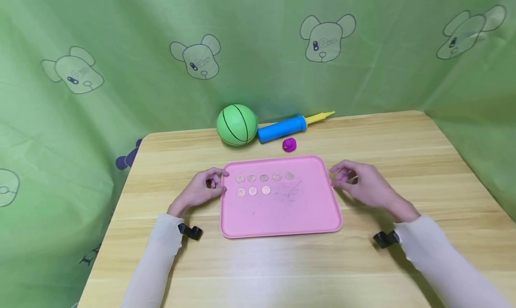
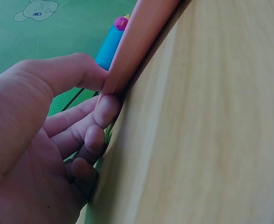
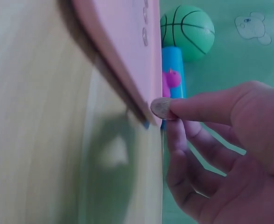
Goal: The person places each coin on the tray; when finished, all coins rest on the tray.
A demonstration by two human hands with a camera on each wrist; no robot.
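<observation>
A pink tray (image 1: 298, 216) lies on the table, with several round coins (image 1: 264, 177) in two rows on its left and middle part. My left hand (image 1: 203, 187) is at the tray's left rim, thumb and forefinger gripping the edge. In the left wrist view the thumb (image 2: 87, 74) meets the pink edge and the other fingers are curled beside it. My right hand (image 1: 360, 182) is just off the tray's right rim. Between its thumb and forefinger it pinches a coin (image 3: 161, 108), seen clearly in the right wrist view.
Behind the tray stand a green ball (image 1: 237, 124) with black lines, a blue pump (image 1: 282, 129) with a yellow nozzle, and a small magenta toy duck (image 1: 289, 144). A green curtain (image 1: 258, 39) hangs behind the wooden table (image 1: 250, 272).
</observation>
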